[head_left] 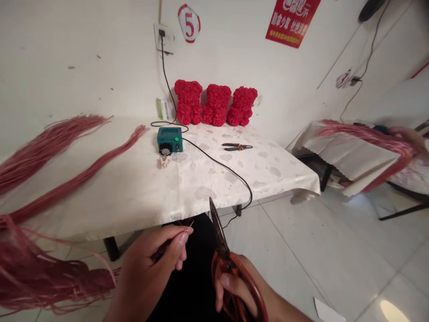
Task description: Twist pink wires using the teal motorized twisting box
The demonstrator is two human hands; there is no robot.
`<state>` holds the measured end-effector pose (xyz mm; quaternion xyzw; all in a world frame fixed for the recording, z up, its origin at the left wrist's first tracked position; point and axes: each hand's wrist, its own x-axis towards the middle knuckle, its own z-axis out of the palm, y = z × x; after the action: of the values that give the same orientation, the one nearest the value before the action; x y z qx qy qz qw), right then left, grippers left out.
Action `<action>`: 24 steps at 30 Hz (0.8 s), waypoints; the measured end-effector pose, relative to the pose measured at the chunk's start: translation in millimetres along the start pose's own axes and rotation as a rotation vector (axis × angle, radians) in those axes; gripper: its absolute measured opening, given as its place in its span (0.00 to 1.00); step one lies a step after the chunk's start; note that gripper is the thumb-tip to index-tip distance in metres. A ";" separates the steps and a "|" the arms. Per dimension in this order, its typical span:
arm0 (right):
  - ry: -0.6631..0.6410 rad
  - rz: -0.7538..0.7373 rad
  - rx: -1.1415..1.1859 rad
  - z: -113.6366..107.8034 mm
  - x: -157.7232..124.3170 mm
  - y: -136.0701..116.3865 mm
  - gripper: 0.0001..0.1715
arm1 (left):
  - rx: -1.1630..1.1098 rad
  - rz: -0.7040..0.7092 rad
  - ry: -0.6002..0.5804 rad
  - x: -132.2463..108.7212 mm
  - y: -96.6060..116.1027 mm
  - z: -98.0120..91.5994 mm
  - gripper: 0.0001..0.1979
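Observation:
My left hand, near the table's front edge, is closed in a pinch. A thin, pale strand pokes out between its thumb and forefinger; its exact kind is too small to make out. Fingers of my right hand go through the amber-brown handles of a pair of scissors. The dark blades are together and point up and away, to the right of the strand and apart from it. Beside my left arm hangs a loose bundle of dusky pink strands.
Two long pink bundles lie on the white-covered table. Behind stand three red rose bears, a teal motor box with a trailing black cable, and pliers. At right, another person's arm is beside pink strands.

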<state>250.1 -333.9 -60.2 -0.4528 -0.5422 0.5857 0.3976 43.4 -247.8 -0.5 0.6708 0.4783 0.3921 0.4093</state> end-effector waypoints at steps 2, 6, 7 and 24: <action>-0.002 0.007 -0.022 2.7 -11.0 -3.8 0.34 | -0.012 -0.011 -0.022 -6.6 6.0 -0.1 0.14; -0.037 0.025 -0.007 11.5 -31.0 -11.3 0.35 | 0.013 0.037 -0.055 -20.0 17.7 1.3 0.10; -0.038 0.020 0.006 14.2 -34.7 -12.2 0.34 | 0.051 0.071 -0.049 -22.8 19.5 1.6 0.09; -0.015 0.181 0.009 30.8 -76.2 -32.2 0.28 | 0.303 0.218 0.017 -44.9 31.1 12.7 0.06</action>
<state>240.6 -412.2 -20.5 -0.4938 -0.4991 0.6251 0.3409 54.5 -299.7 17.7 0.7693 0.4598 0.3632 0.2545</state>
